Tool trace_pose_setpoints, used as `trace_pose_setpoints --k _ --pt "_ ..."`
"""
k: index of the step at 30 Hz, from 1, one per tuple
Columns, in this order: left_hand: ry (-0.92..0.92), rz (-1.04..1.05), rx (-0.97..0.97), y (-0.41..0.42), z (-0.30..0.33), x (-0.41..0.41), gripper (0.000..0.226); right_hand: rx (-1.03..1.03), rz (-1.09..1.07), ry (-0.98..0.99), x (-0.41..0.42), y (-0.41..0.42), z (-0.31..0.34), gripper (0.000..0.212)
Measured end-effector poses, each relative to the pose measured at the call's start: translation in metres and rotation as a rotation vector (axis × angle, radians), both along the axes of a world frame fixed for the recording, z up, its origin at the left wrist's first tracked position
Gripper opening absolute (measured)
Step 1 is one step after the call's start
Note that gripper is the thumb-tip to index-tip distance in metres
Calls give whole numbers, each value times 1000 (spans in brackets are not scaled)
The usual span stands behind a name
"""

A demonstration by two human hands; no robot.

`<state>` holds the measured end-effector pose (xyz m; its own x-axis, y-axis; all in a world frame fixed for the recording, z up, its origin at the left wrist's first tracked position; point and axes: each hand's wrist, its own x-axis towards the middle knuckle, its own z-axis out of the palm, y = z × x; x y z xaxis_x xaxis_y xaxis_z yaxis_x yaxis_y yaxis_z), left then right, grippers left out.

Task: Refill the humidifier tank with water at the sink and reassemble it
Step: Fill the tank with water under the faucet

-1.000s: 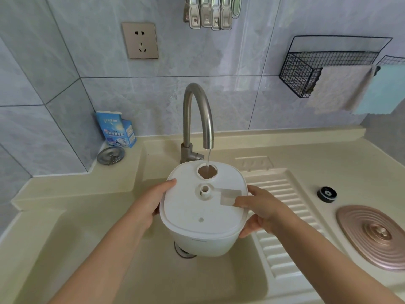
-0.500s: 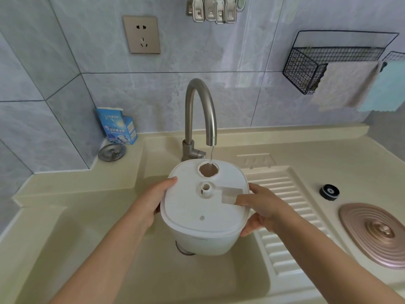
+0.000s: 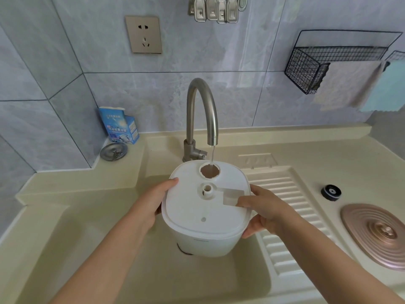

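Both hands hold the white humidifier tank [image 3: 203,216] over the sink [image 3: 87,249]: left hand [image 3: 153,202] on its left side, right hand [image 3: 263,209] on its right. Water runs from the faucet [image 3: 201,115] into the tank's fill hole [image 3: 210,170].

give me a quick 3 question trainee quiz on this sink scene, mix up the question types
1. True or false: the water stream from the tap falls into the round fill hole in the humidifier tank.
2. Multiple choice: what lies on the drainboard side, at the far right? A) a blue box B) a copper-coloured ribbed lid C) a wire basket
3. Fill in: the left hand and right hand hold the tank over the ____.

Key: 1 true; 2 B; 3 sink
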<state>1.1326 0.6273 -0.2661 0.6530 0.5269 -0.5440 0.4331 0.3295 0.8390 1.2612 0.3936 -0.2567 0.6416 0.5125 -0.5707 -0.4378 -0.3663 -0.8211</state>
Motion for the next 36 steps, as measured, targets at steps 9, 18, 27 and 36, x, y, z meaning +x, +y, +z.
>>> trace_pose_setpoints --k 9,18,27,36 --pt "3 -1 7 -1 0 2 34 20 -6 -11 0 -1 1 57" --pt "-7 -12 -10 -2 -2 4 34 12 3 -27 2 -5 -1 46" --pt "-13 -24 -2 -3 -2 4 33 23 -3 -17 5 -8 -5 50" --pt "-23 -37 6 -5 -2 4 31 33 2 -17 8 -11 -6 54"
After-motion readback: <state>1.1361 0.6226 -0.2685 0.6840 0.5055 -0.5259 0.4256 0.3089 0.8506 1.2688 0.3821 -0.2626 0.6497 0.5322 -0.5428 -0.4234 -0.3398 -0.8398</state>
